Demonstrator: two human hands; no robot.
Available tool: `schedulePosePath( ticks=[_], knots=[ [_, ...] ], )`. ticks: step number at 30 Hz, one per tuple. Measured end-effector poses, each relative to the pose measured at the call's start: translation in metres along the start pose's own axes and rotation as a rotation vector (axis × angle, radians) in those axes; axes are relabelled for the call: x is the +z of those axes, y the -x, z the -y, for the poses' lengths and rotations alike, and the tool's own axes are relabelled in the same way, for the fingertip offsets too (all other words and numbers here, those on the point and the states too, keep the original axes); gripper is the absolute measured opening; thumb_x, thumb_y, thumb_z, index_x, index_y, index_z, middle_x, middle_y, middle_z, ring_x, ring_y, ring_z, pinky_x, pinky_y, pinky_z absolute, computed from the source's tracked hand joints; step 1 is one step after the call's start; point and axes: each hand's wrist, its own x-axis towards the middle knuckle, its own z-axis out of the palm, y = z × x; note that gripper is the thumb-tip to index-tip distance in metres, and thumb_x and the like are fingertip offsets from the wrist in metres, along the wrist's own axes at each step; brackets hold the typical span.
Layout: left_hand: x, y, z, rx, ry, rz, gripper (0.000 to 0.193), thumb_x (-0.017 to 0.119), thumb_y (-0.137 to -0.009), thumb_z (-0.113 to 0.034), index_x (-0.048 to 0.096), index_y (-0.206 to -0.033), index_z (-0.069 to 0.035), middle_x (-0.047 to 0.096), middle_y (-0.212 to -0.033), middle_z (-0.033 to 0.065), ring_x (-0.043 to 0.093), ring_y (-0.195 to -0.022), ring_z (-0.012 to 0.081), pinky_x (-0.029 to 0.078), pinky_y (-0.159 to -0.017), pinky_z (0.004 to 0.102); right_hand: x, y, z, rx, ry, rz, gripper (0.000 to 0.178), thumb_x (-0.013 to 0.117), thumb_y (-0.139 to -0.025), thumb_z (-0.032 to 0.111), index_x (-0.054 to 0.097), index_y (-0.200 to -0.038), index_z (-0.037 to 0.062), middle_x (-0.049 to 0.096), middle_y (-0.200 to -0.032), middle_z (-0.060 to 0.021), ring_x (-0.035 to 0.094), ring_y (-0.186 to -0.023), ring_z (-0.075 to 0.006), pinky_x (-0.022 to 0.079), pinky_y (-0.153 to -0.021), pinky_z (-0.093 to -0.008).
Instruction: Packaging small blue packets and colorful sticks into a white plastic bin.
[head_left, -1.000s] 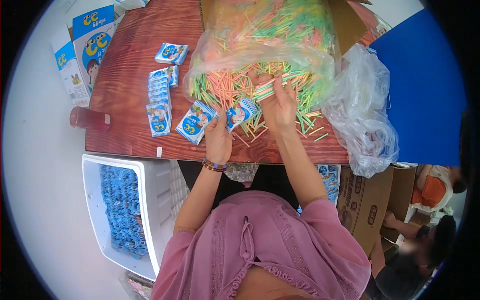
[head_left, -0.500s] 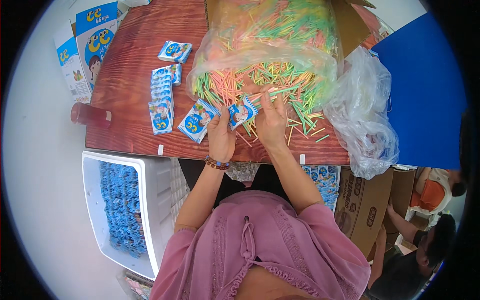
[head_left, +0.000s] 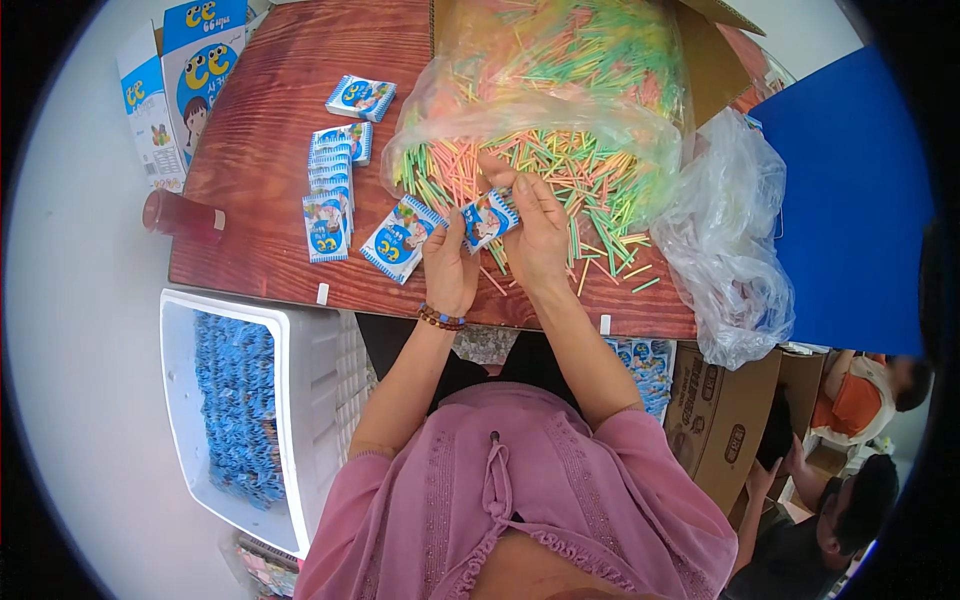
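Note:
My left hand (head_left: 452, 272) pinches the lower left edge of a small blue-and-white sachet (head_left: 487, 221). On the sachet's other end, my right hand (head_left: 537, 238) has its fingers bent together. Whether any stick is between them is hidden. Another sachet (head_left: 401, 240) lies flat on the table beside my left hand. Past the hands, thin pink, yellow and green sticks (head_left: 500, 150) spill from the mouth of a large clear plastic bag (head_left: 555, 112). A few loose sticks lie close to my right wrist.
An overlapping row of sachets (head_left: 329, 192) and a small stack (head_left: 361, 97) are at left on the wooden table (head_left: 262, 120). A reddish cylinder (head_left: 183, 218) stands at its edge. Below is a white foam box (head_left: 318, 400) of packets. Crumpled plastic (head_left: 728, 240) lies right; a co-worker (head_left: 810, 530) sits beyond.
My right hand held green and yellowish sticks beside the sachet; these no longer show, and its fingers have closed in on the sachet's end. The view has shifted slightly.

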Motion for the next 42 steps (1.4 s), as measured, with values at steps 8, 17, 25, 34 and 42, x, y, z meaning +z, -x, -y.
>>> schedulePosePath(
  ticks=[8, 17, 25, 34, 42],
  knots=[
    [0.001, -0.001, -0.006, 0.062, 0.048, -0.007, 0.018, 0.051, -0.098, -0.019, 0.059, -0.109, -0.006, 0.064, -0.110, 0.0043, 0.059, -0.103, 0.0155, 0.048, -0.091, 0.0367, 0.006, 0.005, -0.001, -0.038, 0.161, -0.122, 0.027, 0.050, -0.097, 0.013, 0.058, -0.117, -0.0028, 0.058, -0.125, -0.0166, 0.054, -0.116, -0.0208, 0.042, -0.099, -0.0333],
    [-0.001, 0.001, -0.007, 0.068, 0.053, 0.030, 0.025, 0.052, -0.098, -0.021, 0.056, -0.117, -0.006, 0.062, -0.115, 0.0053, 0.058, -0.107, 0.0176, 0.046, -0.095, 0.0393, 0.009, -0.002, 0.004, -0.051, 0.355, -0.145, 0.023, 0.055, -0.095, 0.014, 0.064, -0.107, -0.0035, 0.065, -0.114, -0.0151, 0.062, -0.102, -0.0210, 0.045, -0.093, -0.0334],
    [-0.028, 0.002, -0.020, -0.047, 0.310, 0.063, 0.032, 0.055, -0.096, -0.027, 0.052, -0.124, -0.014, 0.059, -0.123, 0.0016, 0.054, -0.113, 0.0171, 0.044, -0.094, 0.0381, 0.009, -0.013, 0.053, 0.080, 0.084, -0.079, 0.020, 0.049, -0.099, 0.022, 0.056, -0.102, 0.0038, 0.050, -0.068, 0.0000, 0.050, -0.062, -0.0081, 0.044, -0.055, -0.0266],
    [-0.016, 0.002, -0.048, 0.092, 0.164, 0.060, 0.031, 0.053, -0.096, -0.014, 0.052, -0.124, -0.001, 0.060, -0.120, 0.0077, 0.058, -0.109, 0.0178, 0.045, -0.098, 0.0368, 0.015, -0.014, 0.003, 0.178, 0.801, 0.178, 0.012, 0.069, -0.086, 0.014, 0.066, -0.086, 0.0022, 0.046, -0.065, 0.0103, 0.037, -0.060, 0.0008, 0.026, -0.048, -0.0216],
    [-0.038, 0.005, -0.082, 0.117, -0.353, 0.029, 0.027, 0.065, -0.086, 0.000, 0.062, -0.112, 0.003, 0.068, -0.099, 0.0060, 0.064, -0.084, 0.0094, 0.053, -0.074, 0.0243, 0.023, -0.027, -0.008, 0.410, 0.847, 0.419, 0.016, 0.068, -0.087, 0.018, 0.071, -0.089, 0.0020, 0.063, -0.074, 0.0039, 0.051, -0.070, -0.0013, 0.041, -0.061, -0.0200]
  ],
)
